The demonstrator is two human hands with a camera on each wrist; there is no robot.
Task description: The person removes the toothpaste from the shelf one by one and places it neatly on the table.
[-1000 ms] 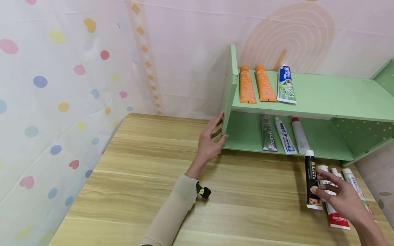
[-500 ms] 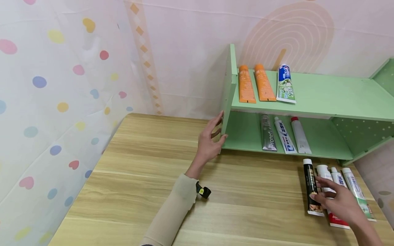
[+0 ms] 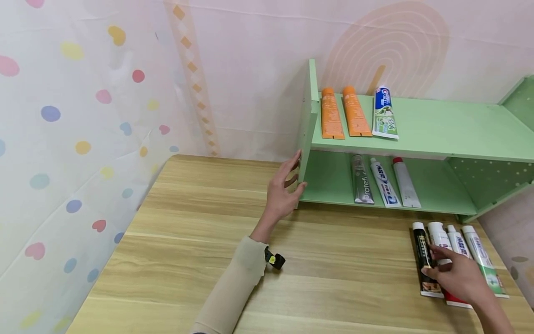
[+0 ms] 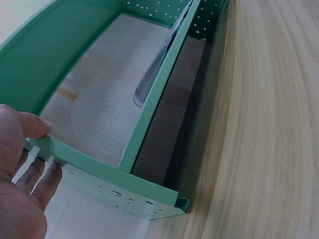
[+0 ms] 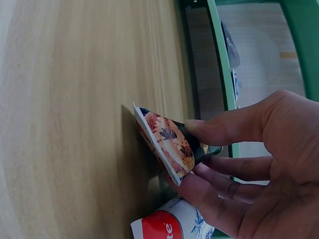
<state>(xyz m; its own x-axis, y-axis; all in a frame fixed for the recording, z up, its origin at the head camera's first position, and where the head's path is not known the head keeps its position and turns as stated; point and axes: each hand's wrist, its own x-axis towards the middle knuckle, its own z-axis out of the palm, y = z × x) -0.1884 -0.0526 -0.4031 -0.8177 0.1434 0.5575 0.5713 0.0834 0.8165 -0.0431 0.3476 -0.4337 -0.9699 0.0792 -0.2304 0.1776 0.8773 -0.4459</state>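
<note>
Black toothpaste tube (image 3: 424, 257) is lying on the wooden table (image 3: 175, 260) at the near right, white cap pointing toward the shelf, crimped end toward the person. Right hand (image 3: 458, 278) is pinching it near the crimped end, thumb on top and fingers curled beneath; the right wrist view is showing the patterned crimp (image 5: 167, 145) tilted up off the wood between thumb and fingers. Just beside it to the right, three more tubes are lying in a row: a white one with a red end (image 3: 443, 250), partly under the hand, then a white and blue one (image 3: 457, 241), then a white and green one (image 3: 484, 260).

Left forearm in a beige sleeve (image 3: 233, 292) is reaching across the table's middle, a small black and yellow device (image 3: 274, 260) showing at the wrist.

Farther back, left hand (image 3: 281, 192) is holding the front edge of the left side panel of the green shelf unit (image 3: 438, 125), thumb on one face and fingers on the other.

Lower shelf is carrying a silver tube (image 3: 361, 184), a white and blue tube (image 3: 384, 183) and a white tube with a red cap (image 3: 405, 183), side by side. Upper shelf is carrying two orange tubes (image 3: 343, 115) and a blue and green Crest tube (image 3: 384, 115). Behind everything, a pink patterned backdrop (image 3: 258, 69) is hanging.
</note>
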